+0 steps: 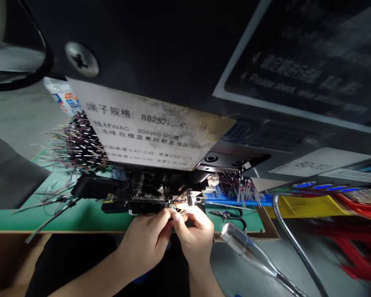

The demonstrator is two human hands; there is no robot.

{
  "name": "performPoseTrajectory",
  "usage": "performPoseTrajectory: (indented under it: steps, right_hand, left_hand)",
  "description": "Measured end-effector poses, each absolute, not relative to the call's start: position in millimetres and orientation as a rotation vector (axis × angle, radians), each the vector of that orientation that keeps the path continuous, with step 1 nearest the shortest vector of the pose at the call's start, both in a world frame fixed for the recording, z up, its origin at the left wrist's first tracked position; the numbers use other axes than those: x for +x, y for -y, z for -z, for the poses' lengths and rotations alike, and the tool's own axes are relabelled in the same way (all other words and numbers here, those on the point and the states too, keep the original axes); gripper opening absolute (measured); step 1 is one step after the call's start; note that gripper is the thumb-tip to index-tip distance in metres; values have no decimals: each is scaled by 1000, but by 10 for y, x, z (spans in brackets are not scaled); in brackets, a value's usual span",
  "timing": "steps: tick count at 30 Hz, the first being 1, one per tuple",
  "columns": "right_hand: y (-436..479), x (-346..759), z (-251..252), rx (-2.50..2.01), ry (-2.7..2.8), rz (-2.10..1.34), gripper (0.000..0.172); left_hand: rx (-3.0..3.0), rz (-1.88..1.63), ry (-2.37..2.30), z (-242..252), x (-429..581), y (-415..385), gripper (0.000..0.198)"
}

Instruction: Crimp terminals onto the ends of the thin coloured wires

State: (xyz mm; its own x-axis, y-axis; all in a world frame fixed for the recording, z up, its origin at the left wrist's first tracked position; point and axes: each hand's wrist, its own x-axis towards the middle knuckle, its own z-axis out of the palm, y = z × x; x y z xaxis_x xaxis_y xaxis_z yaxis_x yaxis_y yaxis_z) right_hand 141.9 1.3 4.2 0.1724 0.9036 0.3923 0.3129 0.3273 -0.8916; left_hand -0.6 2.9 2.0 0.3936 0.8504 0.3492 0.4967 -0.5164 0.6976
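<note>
Both of my hands meet at the front of a dark machine [160,187], close under its lit working point. My left hand [150,233] pinches thin coloured wires [179,211] between thumb and fingertips. From the other side my right hand [196,231] has its thumb and fingers closed on the same wires, whose yellow and dark strands show between the hands. The wire ends reach toward the metal parts of the machine, but the fingers and glare hide exactly where they stop.
A large bundle of wires [83,144] lies at the left, loose cables [54,206] nearer me. Right of my hands are black-handled scissors [231,214], a bright gooseneck lamp [244,243], more wires [239,187] on a blue tray [216,199], and a yellow bin [309,205]. The machine's labelled housing [160,53] overhangs everything.
</note>
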Motion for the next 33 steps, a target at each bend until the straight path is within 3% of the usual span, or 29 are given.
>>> performPoseTrajectory:
  steps: [11, 17, 23, 29, 33]
  right_hand:
    - [36, 1377, -25, -1263, 1266, -686, 6]
    - [28, 1408, -44, -1201, 1386, -560, 5]
    - [30, 1442, -7, -1130, 1482, -488, 18]
    - [43, 1431, -31, -1181, 1438, -488, 11]
    - [39, 1449, -31, -1115, 1489, -445, 21]
  left_hand:
    - [2209, -970, -1170, -23, -15, -25, 13]
    - [2210, -868, -1184, 7, -18, -24, 15]
    - [2227, -873, -1166, 35, -4, -29, 16]
    - [2223, -872, -1142, 34, 3, -29, 16]
    - [2215, -897, -1128, 16, 11, -29, 15]
